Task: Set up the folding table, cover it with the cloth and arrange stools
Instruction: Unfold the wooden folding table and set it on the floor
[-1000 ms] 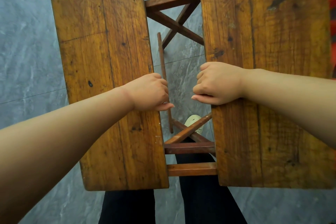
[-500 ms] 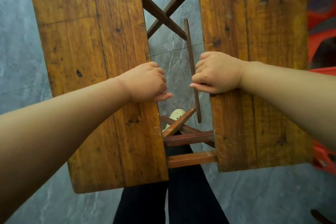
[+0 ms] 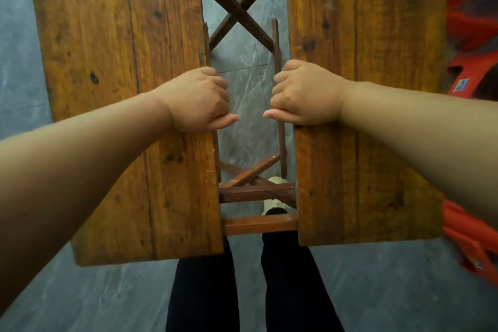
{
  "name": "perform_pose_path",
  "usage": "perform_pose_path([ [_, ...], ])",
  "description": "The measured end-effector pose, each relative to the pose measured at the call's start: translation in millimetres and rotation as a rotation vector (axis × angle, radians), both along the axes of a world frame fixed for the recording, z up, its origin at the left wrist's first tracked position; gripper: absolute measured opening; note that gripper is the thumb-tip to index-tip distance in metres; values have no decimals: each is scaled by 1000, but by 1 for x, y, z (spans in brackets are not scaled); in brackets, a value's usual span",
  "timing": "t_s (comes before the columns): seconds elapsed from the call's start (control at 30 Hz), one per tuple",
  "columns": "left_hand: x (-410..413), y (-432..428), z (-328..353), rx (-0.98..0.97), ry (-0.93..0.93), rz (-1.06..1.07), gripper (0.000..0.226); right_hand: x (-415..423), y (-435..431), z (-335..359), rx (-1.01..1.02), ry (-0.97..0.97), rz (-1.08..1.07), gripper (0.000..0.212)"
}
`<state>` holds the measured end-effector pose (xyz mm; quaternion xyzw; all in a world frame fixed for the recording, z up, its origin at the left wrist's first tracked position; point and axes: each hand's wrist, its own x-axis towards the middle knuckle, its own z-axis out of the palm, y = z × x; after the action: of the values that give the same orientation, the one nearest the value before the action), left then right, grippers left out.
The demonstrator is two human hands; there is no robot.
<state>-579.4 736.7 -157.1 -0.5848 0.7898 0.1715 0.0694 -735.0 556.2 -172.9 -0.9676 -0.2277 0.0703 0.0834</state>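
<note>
Plainly the set-up is at its first stage. The worn, orange-brown wooden folding table [image 3: 363, 35] stands directly in front of the person. Its top is in two plank leaves with an open gap between them. Through the gap show the dark brown crossed legs [image 3: 237, 8], the near cross-rails [image 3: 258, 193] and the grey stone-look floor [image 3: 242, 83].

The left hand [image 3: 199, 101] grips the inner edge of the left leaf [image 3: 107, 75], fingers curled down over it and thumb lying along the edge. The right hand [image 3: 304, 94] grips the inner edge of the right leaf [image 3: 350, 183] the same way, next to a thin dark slat [image 3: 277, 48] that runs just beside that edge. The hands are near one another but apart across the gap.

Judging by this, the frame is up but the top is not yet closed into one flat surface, so the first step is in hand. No cloth is in view. Red plastic stools [image 3: 471, 8] sit at the right edge of the view. They look stacked, though they are cut off and blurred. They have yet to be placed round the table, so covering and arranging are both left.
</note>
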Motion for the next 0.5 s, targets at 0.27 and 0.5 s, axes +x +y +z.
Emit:
perform_pose_path([
  [0.27, -9, 3, -2, 9, -92, 38, 57, -5, 4, -3, -14, -51, -23, 51],
  [0.5, -14, 5, -8, 7, -49, 9, 70, -2, 12, -10, -5, -39, 20, 54],
])
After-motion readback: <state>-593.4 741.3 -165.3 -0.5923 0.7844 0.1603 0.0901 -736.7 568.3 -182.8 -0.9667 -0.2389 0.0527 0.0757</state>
